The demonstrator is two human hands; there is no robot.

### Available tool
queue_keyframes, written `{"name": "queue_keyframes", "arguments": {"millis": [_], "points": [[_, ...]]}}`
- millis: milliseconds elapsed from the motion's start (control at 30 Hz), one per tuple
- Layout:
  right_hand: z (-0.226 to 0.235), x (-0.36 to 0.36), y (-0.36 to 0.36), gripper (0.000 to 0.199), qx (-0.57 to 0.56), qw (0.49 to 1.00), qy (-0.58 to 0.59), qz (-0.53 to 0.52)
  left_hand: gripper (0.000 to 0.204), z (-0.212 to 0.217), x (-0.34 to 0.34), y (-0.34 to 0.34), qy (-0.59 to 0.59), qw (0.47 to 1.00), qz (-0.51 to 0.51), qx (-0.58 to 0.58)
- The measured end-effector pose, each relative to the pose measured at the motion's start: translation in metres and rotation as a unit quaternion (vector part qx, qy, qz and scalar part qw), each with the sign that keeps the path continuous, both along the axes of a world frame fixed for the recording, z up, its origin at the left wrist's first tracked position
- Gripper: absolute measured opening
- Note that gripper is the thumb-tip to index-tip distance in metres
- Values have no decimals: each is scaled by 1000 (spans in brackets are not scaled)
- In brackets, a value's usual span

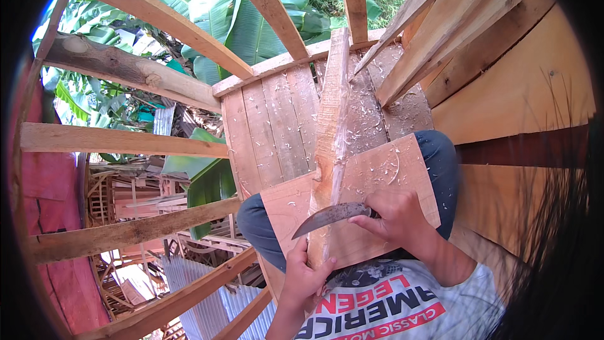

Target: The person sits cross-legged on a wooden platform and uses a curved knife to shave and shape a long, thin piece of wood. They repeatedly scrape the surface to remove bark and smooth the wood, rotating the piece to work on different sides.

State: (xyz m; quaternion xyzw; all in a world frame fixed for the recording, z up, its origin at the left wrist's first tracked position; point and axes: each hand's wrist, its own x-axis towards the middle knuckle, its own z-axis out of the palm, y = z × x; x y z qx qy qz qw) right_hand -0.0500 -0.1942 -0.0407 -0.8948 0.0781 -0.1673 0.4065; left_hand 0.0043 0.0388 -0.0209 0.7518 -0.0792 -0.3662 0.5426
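A long, rough-cut piece of wood (332, 113) lies over a flat board (393, 176) on my lap, its far end reaching out over the plank floor. My left hand (306, 271) is closed around the near end of this wood. In my right hand (396, 215) is a large knife (330, 215) with a broad, curved, rust-spotted blade. The blade crosses over the wood just beyond my left hand, its tip pointing left. I cannot tell whether its edge touches the wood. My right fingers hide most of the knife's handle.
Shavings litter the lap board and the plank floor (277, 119). Wooden rails (126, 138) fence the left and far sides, with banana leaves (233, 25) beyond. Several split wood pieces (447, 31) lean at the far right, against a plank wall (516, 101).
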Motion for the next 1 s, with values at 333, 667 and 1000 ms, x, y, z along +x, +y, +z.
{"name": "queue_keyframes", "arguments": {"millis": [333, 667, 1000], "points": [[-5, -23, -20, 34, 207, 972, 99, -47, 48, 16, 3, -12, -92, 995, -13, 38], [-13, -23, -17, 46, 88, 993, 75, 32, 48, 33, 4, -24, -72, 994, -22, 74], [5, -15, -35, 50, -88, 994, 60, -34, 48, 30, -17, -25, -182, 973, -30, 138]]}}
